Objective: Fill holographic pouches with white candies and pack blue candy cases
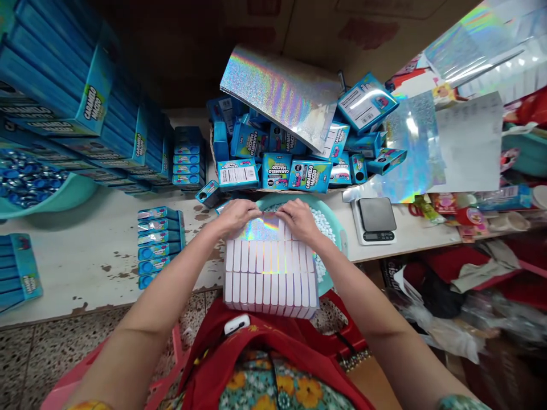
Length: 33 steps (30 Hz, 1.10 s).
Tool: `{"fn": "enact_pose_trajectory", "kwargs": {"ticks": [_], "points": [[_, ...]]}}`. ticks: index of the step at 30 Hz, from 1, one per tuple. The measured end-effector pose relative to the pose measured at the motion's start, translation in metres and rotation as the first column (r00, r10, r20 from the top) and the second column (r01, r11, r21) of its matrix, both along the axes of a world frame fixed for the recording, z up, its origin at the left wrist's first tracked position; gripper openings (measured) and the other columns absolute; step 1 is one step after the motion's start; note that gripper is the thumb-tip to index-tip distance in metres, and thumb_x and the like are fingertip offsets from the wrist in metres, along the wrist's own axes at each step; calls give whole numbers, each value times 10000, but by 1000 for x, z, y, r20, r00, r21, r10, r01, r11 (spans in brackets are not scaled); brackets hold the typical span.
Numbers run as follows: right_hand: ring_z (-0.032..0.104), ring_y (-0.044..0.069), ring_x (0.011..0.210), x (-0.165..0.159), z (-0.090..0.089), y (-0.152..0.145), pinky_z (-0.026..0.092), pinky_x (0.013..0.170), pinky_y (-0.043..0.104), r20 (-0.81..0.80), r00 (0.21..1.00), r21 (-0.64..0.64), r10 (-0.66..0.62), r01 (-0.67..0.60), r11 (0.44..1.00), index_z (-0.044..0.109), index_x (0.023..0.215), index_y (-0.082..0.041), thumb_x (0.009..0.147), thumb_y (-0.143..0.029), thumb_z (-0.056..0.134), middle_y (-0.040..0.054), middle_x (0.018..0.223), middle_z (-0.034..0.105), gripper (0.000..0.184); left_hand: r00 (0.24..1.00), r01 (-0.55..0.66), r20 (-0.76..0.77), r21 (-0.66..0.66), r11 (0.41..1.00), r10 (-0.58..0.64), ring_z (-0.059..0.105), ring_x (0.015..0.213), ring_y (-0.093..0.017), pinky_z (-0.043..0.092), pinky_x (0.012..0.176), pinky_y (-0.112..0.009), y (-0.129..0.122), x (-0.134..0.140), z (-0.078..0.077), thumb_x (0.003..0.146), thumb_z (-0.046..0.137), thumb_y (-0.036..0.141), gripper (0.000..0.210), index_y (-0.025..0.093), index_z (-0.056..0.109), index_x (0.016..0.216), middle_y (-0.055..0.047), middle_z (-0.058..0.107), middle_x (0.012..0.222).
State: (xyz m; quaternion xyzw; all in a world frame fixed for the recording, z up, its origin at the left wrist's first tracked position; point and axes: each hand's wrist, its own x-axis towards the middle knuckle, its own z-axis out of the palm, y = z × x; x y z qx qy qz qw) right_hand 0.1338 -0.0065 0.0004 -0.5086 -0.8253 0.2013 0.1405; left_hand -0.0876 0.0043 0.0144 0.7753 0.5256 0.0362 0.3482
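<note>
A sheet of narrow white rounded labels point(270, 287) on shiny holographic backing slopes toward my lap, its lower end reaching past the table edge. At its top edge my left hand point(240, 217) pinches the left part with thumb and fingertips. My right hand point(299, 220) pinches the same edge close by, the two sets of fingertips nearly meeting. A bare holographic patch point(258, 229) shows just below them. Whether a single loose label is between the fingers is too small to tell. Behind the sheet is a turquoise basin point(339, 236) of small white pieces point(323, 228), partly hidden.
A heap of blue candy boxes point(276, 171) lies beyond my hands, with folded holographic sheets point(277, 97) on top. A digital scale point(376, 219) stands right. Left are small stacked boxes point(158, 247), tall box stacks point(89, 108) and a basin of blue-and-silver pieces point(55, 196).
</note>
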Motion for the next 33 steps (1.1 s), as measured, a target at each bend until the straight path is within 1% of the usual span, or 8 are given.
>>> {"fn": "enact_pose_trajectory", "kwargs": {"ticks": [2,5,10,15,20,24,28,33], "points": [[483,198,816,-5,-2,3,296,718,315,7,1000,2,8,-8,1000,651,805,-222,938,-363,482,26,769,611,257,997,-2,-80,112,994,11,557,882,-219,333,705,-299,-4,5,4,884,422,450,370,193,680,821,-61,665,863],[495,196,813,-11,-7,6,315,710,310,-16,1000,7,2,-2,1000,648,799,-217,941,-359,475,24,763,612,266,998,-36,-45,218,975,46,543,965,-221,321,774,-322,-11,18,3,897,418,409,310,219,655,957,-53,670,981],[525,227,929,-18,-13,-4,356,816,363,18,999,209,-48,44,977,652,1034,-211,938,-376,476,64,965,666,260,994,-105,27,124,987,103,561,871,-212,317,750,-324,-6,27,-10,910,364,363,330,207,642,826,-35,686,868],[466,259,1202,-23,-21,-31,251,1053,479,30,998,337,-58,44,941,531,1266,-232,952,-256,446,60,1280,584,326,987,-157,44,50,986,155,592,816,-213,320,684,-306,5,25,-15,888,375,359,326,186,641,813,-44,683,816],[470,259,1231,-22,-25,-41,353,1014,463,-79,996,339,-49,73,938,613,1105,-222,925,-242,493,78,1290,575,217,983,-181,23,54,982,180,604,848,-210,327,688,-300,7,29,-13,896,373,326,304,197,643,842,-35,696,852],[602,225,997,-15,-3,-37,458,877,393,-235,971,296,-49,119,948,625,888,-210,902,-232,527,66,963,691,102,983,-128,-100,246,961,156,589,874,-212,330,717,-316,3,39,-17,917,390,320,272,202,635,921,-55,688,945],[614,178,790,-4,37,-42,485,741,335,-413,889,164,-200,288,944,601,855,-217,884,-226,548,24,805,652,61,970,-38,-195,467,883,145,562,864,-235,327,750,-368,-1,50,-32,931,370,248,269,165,626,918,-111,661,914],[604,151,736,1,69,-56,494,710,306,-574,718,-91,-393,422,902,583,813,-210,819,-277,643,-5,764,611,90,997,-80,36,572,817,72,559,927,-233,359,799,-393,-5,47,-36,943,339,229,298,162,626,987,-122,663,946]]}}
